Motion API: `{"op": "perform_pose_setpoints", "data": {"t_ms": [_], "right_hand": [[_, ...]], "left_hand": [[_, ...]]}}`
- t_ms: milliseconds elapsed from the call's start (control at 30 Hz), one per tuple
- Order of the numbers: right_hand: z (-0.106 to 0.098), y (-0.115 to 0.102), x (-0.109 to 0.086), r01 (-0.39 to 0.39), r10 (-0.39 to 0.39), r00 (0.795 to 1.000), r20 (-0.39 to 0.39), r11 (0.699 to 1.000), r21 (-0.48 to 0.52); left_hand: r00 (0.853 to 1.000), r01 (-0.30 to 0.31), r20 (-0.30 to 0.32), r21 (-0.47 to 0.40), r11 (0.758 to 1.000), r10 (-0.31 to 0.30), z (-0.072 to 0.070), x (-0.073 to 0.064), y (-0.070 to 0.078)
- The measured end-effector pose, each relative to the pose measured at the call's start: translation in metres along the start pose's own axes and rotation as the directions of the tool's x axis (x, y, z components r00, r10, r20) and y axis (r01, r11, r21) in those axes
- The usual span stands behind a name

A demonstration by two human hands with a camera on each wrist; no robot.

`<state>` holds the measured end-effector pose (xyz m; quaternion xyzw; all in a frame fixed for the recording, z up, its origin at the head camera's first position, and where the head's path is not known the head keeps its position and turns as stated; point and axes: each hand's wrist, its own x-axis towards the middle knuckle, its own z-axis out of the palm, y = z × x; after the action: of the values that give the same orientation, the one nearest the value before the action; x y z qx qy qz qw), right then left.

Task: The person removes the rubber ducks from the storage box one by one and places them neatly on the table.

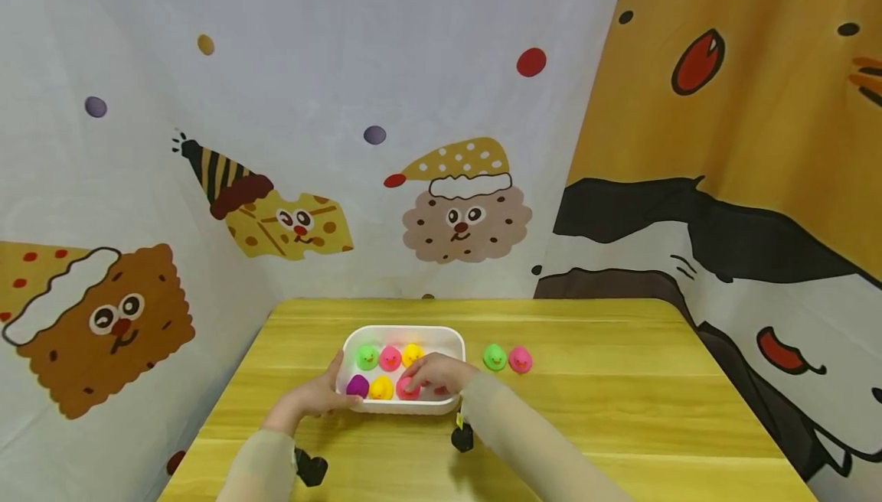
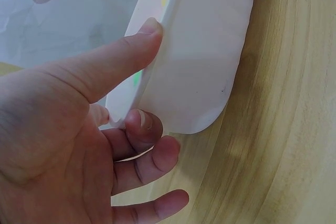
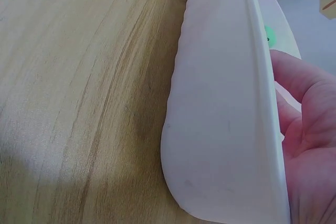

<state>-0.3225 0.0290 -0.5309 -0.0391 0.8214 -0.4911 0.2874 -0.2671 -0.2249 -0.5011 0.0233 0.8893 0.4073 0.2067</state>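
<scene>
A white plastic tray (image 1: 403, 408) sits on the wooden table with several small rubber ducks inside. My left hand (image 1: 313, 395) grips its left end; in the left wrist view the thumb (image 2: 142, 43) presses over the rim while the fingers curl by the corner. Inside the tray, my right hand (image 1: 441, 372) has its fingertips on a pink duck (image 1: 408, 389). The tray wall hides those fingertips in the right wrist view. Around them lie a green duck (image 1: 367, 357), another pink duck (image 1: 390, 358), yellow ducks (image 1: 381, 389) and a purple duck (image 1: 357, 386).
To the right of the tray, a green duck (image 1: 494, 357) and a pink duck (image 1: 521, 360) stand side by side on the table (image 1: 606, 410). Behind the table's far edge hangs a cloth (image 1: 310, 66) printed with cartoon figures.
</scene>
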Motion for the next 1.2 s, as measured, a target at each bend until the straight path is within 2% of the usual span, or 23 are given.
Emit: {"op": "perform_pose_setpoints", "data": {"t_ms": [433, 633, 800, 967, 1200], "right_hand": [[-0.0002, -0.0001, 0.0003, 0.010, -0.010, 0.999, -0.043, 1.000, -0.001], [-0.0024, -0.0029, 0.0005, 0.010, -0.008, 0.998, -0.057, 0.999, 0.037], [-0.0034, -0.0029, 0.0028, -0.020, 0.026, 0.996, -0.081, 0.997, 0.075], [-0.0033, -0.0010, 0.0011, -0.049, 0.057, 0.997, -0.058, 0.990, 0.136], [-0.0049, -0.0060, -0.0033, -0.008, 0.007, 1.000, 0.004, 0.991, 0.133]], "left_hand": [[1.000, -0.024, 0.005, 0.004, 1.000, 0.024, -0.0013, 0.0004, 0.0009], [1.000, -0.012, 0.004, 0.003, 1.000, 0.012, -0.0025, 0.0005, 0.0015], [1.000, -0.009, 0.015, 0.016, 1.000, 0.009, -0.0025, 0.0011, 0.0025], [0.999, -0.011, 0.037, 0.020, 1.000, 0.011, -0.0001, 0.0021, 0.0013], [1.000, -0.010, 0.009, 0.025, 1.000, 0.010, 0.0003, -0.0002, -0.0006]]}}
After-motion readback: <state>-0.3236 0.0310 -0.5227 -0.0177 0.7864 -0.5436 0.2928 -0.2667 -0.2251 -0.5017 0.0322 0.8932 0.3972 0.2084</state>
